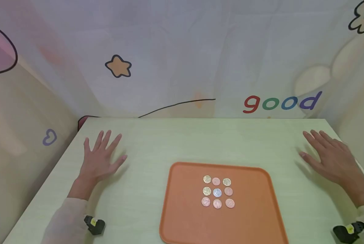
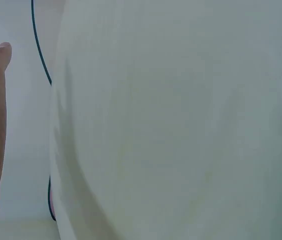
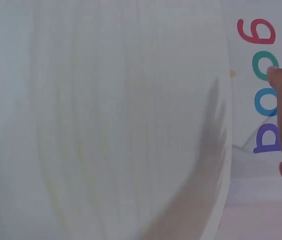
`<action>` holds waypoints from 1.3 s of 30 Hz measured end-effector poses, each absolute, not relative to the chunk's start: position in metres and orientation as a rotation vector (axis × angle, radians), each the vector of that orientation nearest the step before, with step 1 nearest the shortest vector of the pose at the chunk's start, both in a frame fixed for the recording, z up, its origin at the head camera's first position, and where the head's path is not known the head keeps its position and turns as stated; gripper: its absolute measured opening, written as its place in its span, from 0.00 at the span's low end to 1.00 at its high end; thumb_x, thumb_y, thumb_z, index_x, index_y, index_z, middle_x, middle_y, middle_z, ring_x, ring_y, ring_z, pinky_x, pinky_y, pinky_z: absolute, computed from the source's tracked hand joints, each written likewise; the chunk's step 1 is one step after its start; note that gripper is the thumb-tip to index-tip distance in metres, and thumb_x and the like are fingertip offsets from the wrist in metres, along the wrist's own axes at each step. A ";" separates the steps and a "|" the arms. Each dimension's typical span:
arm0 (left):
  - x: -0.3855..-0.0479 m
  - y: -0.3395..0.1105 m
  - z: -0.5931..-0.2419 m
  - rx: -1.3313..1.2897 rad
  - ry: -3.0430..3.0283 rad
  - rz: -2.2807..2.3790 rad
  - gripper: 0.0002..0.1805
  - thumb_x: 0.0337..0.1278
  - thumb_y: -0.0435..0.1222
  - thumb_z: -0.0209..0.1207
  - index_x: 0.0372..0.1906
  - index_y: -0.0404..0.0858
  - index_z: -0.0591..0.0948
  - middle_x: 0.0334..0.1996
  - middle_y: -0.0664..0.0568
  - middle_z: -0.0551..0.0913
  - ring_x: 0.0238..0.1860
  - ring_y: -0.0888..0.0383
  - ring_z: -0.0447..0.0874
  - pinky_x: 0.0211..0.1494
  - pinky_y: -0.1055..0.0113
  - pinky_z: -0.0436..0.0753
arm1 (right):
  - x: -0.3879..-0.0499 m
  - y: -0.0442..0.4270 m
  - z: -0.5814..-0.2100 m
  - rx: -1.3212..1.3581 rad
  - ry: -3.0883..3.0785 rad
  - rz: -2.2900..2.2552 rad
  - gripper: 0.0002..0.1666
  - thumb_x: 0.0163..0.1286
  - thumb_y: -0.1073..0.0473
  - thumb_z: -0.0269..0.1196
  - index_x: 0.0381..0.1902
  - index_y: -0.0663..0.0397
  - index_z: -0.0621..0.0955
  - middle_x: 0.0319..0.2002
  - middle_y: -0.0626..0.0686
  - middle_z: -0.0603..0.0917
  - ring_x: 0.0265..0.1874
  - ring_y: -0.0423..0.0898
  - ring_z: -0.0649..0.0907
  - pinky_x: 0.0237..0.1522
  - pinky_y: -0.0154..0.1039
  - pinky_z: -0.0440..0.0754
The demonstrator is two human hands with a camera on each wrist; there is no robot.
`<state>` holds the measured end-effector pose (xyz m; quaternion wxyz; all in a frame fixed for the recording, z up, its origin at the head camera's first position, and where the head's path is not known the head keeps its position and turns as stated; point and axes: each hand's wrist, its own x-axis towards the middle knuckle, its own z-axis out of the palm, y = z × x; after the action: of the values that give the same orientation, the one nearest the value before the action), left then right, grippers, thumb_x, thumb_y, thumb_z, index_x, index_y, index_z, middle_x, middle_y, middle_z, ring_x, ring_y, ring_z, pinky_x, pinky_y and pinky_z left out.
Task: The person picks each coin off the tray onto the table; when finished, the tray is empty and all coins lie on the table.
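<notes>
An orange tray (image 1: 188, 220) lies on the pale table, bearing several small round coin-like discs in three rows of three. A blue disc (image 1: 217, 192) sits at the centre; around it are pink discs and yellowish ones, such as the yellowish disc (image 1: 207, 179) at one corner. To the left of the tray my left hand (image 1: 99, 162) is held with its fingers straight and spread, holding nothing. My right hand (image 1: 334, 159) is on the far right, fingers straight, also holding nothing. Each wrist view shows only part of that hand, with its shadow on the table.
The pale table (image 1: 145, 142) meets a printed cloth backdrop (image 1: 175, 61) at its far edge. Coloured letters reading "good" (image 1: 270, 103) are on the backdrop. A black wrist camera (image 1: 94, 225) is strapped at the left sleeve, another black camera (image 1: 348, 233) at the right.
</notes>
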<state>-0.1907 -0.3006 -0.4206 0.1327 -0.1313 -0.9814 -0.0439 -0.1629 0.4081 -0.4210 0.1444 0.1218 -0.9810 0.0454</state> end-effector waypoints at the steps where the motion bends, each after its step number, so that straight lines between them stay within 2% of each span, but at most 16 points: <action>1: -0.191 -0.298 -0.419 -0.389 -2.848 -0.137 0.41 0.66 0.60 0.52 0.80 0.53 0.58 0.80 0.36 0.56 0.82 0.35 0.46 0.74 0.25 0.40 | -0.164 0.407 -0.420 0.355 -2.816 0.145 0.42 0.77 0.42 0.52 0.82 0.51 0.55 0.73 0.72 0.67 0.75 0.69 0.62 0.65 0.72 0.62; 4: -0.193 -0.289 -0.412 -0.405 -2.843 -0.182 0.40 0.67 0.58 0.53 0.80 0.51 0.59 0.79 0.36 0.58 0.81 0.36 0.49 0.75 0.26 0.43 | -0.165 0.401 -0.415 0.362 -2.792 0.206 0.41 0.76 0.45 0.56 0.79 0.56 0.61 0.66 0.74 0.74 0.65 0.72 0.72 0.60 0.71 0.68; 7: -0.195 -0.279 -0.405 -0.413 -2.856 -0.240 0.39 0.67 0.56 0.53 0.79 0.47 0.61 0.78 0.35 0.60 0.81 0.36 0.50 0.76 0.29 0.46 | -0.164 0.392 -0.408 0.361 -2.813 0.284 0.38 0.75 0.48 0.58 0.77 0.58 0.64 0.63 0.75 0.76 0.60 0.72 0.74 0.57 0.70 0.70; 12: -0.194 -0.266 -0.400 -0.439 -2.836 -0.433 0.38 0.67 0.50 0.56 0.78 0.42 0.64 0.77 0.33 0.62 0.81 0.35 0.51 0.77 0.32 0.52 | -0.162 0.374 -0.399 0.376 -2.876 0.365 0.34 0.74 0.50 0.60 0.72 0.60 0.70 0.62 0.73 0.78 0.58 0.70 0.76 0.53 0.69 0.73; 15: -0.194 -0.258 -0.398 -0.464 -2.777 -0.572 0.37 0.65 0.47 0.59 0.77 0.41 0.66 0.76 0.33 0.65 0.80 0.34 0.53 0.76 0.33 0.57 | -0.161 0.364 -0.395 0.398 -2.924 0.403 0.34 0.74 0.49 0.61 0.71 0.61 0.71 0.64 0.72 0.78 0.60 0.70 0.75 0.54 0.69 0.73; 19: -0.194 -0.245 -0.396 -0.458 -2.761 -0.753 0.37 0.65 0.46 0.60 0.77 0.43 0.66 0.77 0.38 0.65 0.81 0.37 0.54 0.76 0.35 0.59 | -0.157 0.349 -0.392 0.452 -2.932 0.476 0.34 0.72 0.49 0.63 0.70 0.60 0.73 0.65 0.69 0.78 0.62 0.69 0.76 0.57 0.67 0.73; 21: -0.193 -0.239 -0.394 -0.443 -2.770 -0.864 0.37 0.65 0.46 0.60 0.77 0.44 0.66 0.78 0.40 0.63 0.81 0.39 0.53 0.78 0.35 0.58 | -0.155 0.341 -0.390 0.493 -2.909 0.509 0.33 0.71 0.50 0.65 0.68 0.60 0.75 0.62 0.66 0.82 0.60 0.65 0.79 0.55 0.64 0.76; 23: -0.192 -0.234 -0.393 -0.428 -2.771 -0.997 0.36 0.66 0.45 0.61 0.77 0.44 0.66 0.79 0.41 0.61 0.82 0.40 0.52 0.78 0.35 0.56 | -0.154 0.331 -0.387 0.535 -2.888 0.544 0.30 0.70 0.52 0.66 0.66 0.58 0.77 0.56 0.60 0.87 0.55 0.59 0.83 0.51 0.57 0.81; 25: -0.192 -0.230 -0.392 -0.426 -2.742 -1.136 0.36 0.66 0.42 0.61 0.77 0.42 0.66 0.80 0.41 0.60 0.82 0.40 0.53 0.79 0.35 0.56 | -0.152 0.322 -0.385 0.570 -2.882 0.581 0.28 0.69 0.53 0.67 0.64 0.57 0.79 0.48 0.52 0.90 0.47 0.47 0.86 0.44 0.47 0.83; 27: -0.191 -0.226 -0.390 -0.434 -2.701 -1.282 0.35 0.67 0.40 0.61 0.77 0.41 0.65 0.79 0.42 0.61 0.81 0.41 0.54 0.79 0.36 0.57 | -0.151 0.314 -0.383 0.603 -2.895 0.618 0.26 0.69 0.54 0.68 0.62 0.55 0.80 0.41 0.44 0.91 0.40 0.34 0.84 0.38 0.39 0.80; 30: -0.189 -0.221 -0.389 -0.458 -2.653 -1.461 0.34 0.69 0.38 0.59 0.77 0.39 0.64 0.79 0.42 0.62 0.80 0.40 0.56 0.78 0.38 0.60 | -0.149 0.304 -0.380 0.645 -2.928 0.699 0.24 0.69 0.55 0.68 0.61 0.55 0.81 0.38 0.39 0.89 0.38 0.24 0.80 0.38 0.36 0.80; 34: -0.189 -0.215 -0.392 -0.481 -2.633 -1.642 0.33 0.70 0.36 0.57 0.77 0.38 0.64 0.77 0.39 0.66 0.78 0.39 0.61 0.77 0.38 0.64 | -0.146 0.292 -0.379 0.697 -2.942 0.785 0.22 0.69 0.55 0.67 0.59 0.55 0.83 0.38 0.38 0.88 0.38 0.25 0.80 0.39 0.37 0.80; 39: -0.187 -0.205 -0.399 -0.547 -2.670 -1.733 0.30 0.70 0.34 0.57 0.75 0.35 0.67 0.69 0.33 0.74 0.71 0.37 0.72 0.71 0.40 0.73 | -0.144 0.280 -0.382 0.718 -2.955 0.844 0.19 0.69 0.55 0.67 0.56 0.53 0.84 0.37 0.38 0.87 0.39 0.26 0.81 0.42 0.39 0.82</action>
<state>-0.1868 -0.2052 -0.3994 -0.0440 -0.1692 -0.8259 -0.5361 -0.1437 0.2796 -0.3823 -0.0071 0.2275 -0.9363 0.2675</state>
